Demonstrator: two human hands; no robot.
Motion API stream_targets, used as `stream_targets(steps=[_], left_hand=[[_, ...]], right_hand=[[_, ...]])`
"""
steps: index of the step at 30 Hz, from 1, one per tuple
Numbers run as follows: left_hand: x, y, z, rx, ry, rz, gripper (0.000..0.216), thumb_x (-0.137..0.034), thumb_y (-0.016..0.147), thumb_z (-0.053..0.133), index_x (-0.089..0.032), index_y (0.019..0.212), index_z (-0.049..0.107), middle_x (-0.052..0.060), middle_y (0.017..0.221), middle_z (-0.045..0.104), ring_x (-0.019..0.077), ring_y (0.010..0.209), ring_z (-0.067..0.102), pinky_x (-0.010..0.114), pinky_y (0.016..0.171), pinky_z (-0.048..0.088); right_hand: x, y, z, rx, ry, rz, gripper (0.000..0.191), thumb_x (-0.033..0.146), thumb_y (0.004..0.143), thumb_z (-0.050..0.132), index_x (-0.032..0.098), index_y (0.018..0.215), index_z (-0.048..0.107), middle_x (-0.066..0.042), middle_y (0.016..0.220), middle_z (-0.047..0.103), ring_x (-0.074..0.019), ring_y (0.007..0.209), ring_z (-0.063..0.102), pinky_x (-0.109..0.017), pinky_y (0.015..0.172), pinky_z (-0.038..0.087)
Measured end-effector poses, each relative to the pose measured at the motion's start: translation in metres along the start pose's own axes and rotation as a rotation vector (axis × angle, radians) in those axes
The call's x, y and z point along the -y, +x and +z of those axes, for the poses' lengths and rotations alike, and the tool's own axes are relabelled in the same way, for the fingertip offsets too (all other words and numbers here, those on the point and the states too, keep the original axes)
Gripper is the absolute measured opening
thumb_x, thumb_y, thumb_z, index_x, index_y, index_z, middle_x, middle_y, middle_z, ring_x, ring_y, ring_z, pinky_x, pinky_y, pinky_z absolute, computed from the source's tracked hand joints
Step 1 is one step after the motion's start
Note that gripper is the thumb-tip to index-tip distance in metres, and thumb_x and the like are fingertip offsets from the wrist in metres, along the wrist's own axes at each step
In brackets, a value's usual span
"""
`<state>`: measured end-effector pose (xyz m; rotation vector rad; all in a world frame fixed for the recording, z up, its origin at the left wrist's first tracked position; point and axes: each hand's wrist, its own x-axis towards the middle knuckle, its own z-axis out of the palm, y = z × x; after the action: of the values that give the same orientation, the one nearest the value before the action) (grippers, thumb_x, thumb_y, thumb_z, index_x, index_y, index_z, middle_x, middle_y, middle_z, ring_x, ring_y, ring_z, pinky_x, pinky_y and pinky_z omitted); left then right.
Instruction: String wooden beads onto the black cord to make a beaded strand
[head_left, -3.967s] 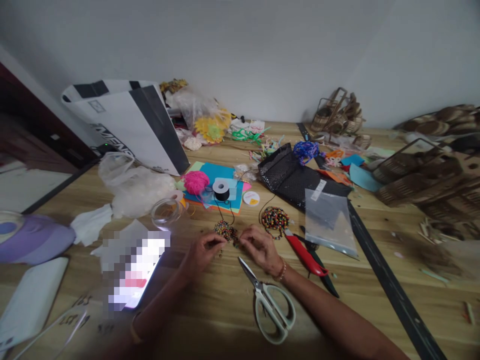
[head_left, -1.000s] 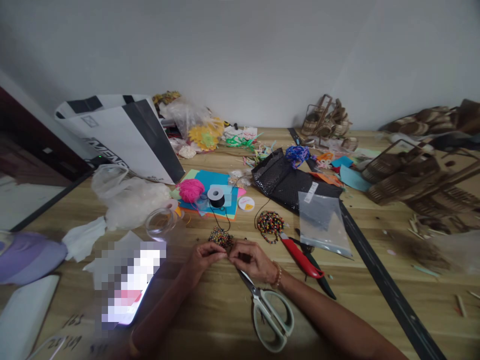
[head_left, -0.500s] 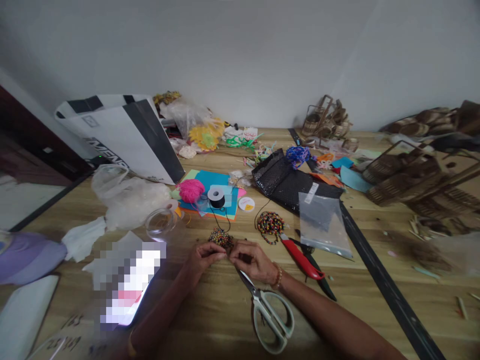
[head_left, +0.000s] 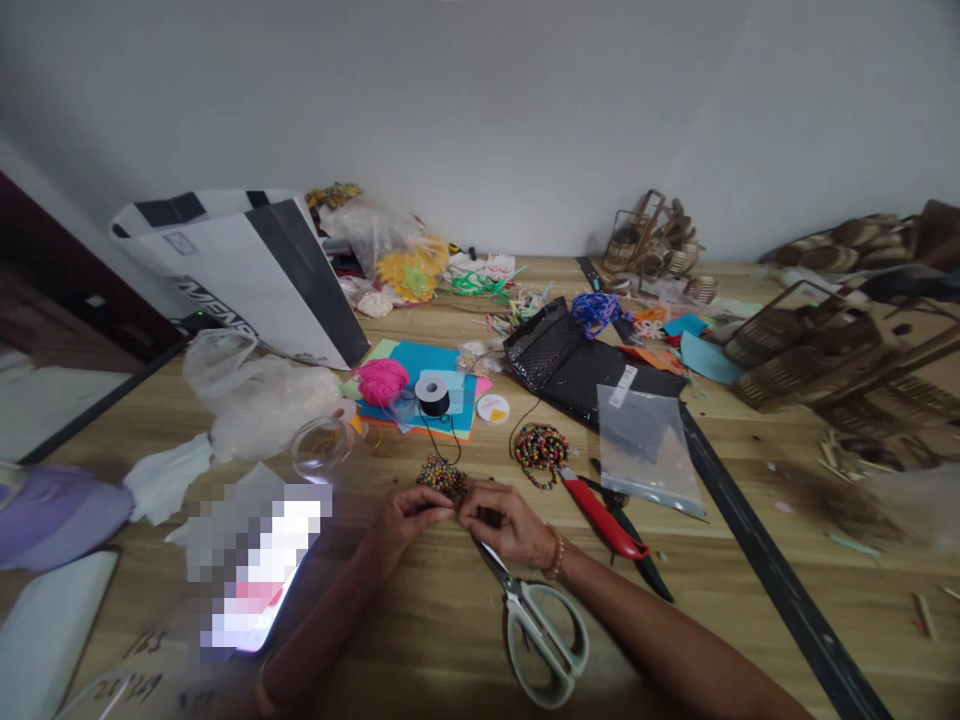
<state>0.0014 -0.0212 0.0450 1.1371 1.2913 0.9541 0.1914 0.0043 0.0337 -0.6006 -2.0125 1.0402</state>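
Note:
My left hand (head_left: pixel 417 512) and my right hand (head_left: pixel 504 520) meet fingertip to fingertip over the table, both pinched. What sits between the fingers is too small to make out. Just beyond them lies a bunch of multicoloured beads (head_left: pixel 441 474). Black cord runs from the beads back to a spool (head_left: pixel 433 394). A coiled string of similar beads (head_left: pixel 541 452) rests to the right. Scissors with pale handles (head_left: pixel 546 640) lie by my right wrist, their blade tips partly under that hand.
A red-handled tool (head_left: pixel 606 518) lies right of my right hand. The lit phone (head_left: pixel 270 580) is at left, near my forearm. Behind stand coloured sheets (head_left: pixel 420 357), pink yarn (head_left: pixel 382 381), a black bubble mailer (head_left: pixel 566 350), a clear bag (head_left: pixel 651 450) and woven baskets (head_left: pixel 802 340).

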Motion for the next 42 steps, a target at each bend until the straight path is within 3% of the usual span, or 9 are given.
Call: stream_targets(steps=[15,28,42], left_hand=[[0.001,-0.001,-0.001,0.077,0.069,0.065,0.011,-0.025,0.062,0.073,-0.015,0.066,0.071,0.002,0.065,0.07,0.0157,0.066,0.061,0.026,0.067,0.045],[0.008,0.001,-0.001,0.067,0.115,0.117,0.011,-0.027,0.065,0.07,-0.016,0.063,0.071,0.003,0.065,0.07,0.0166,0.066,0.061,0.026,0.067,0.046],[-0.003,-0.004,0.001,0.031,0.123,0.121,0.017,-0.031,0.068,0.067,-0.015,0.061,0.066,0.002,0.062,0.065,0.0154,0.064,0.058,0.025,0.065,0.046]], right_hand=[[-0.005,-0.002,0.002,0.023,0.0,0.009,0.016,0.021,0.085,0.053,0.016,0.071,0.059,-0.001,0.067,0.055,-0.0117,0.063,0.05,-0.022,0.059,0.039],[-0.011,-0.005,0.005,0.019,0.007,0.033,0.015,0.022,0.086,0.055,0.016,0.074,0.061,-0.002,0.068,0.059,-0.0121,0.065,0.053,-0.022,0.062,0.042],[-0.002,-0.003,0.004,-0.006,0.01,0.105,0.01,0.024,0.082,0.06,0.015,0.076,0.06,-0.001,0.067,0.057,-0.0107,0.062,0.051,-0.021,0.059,0.042]])
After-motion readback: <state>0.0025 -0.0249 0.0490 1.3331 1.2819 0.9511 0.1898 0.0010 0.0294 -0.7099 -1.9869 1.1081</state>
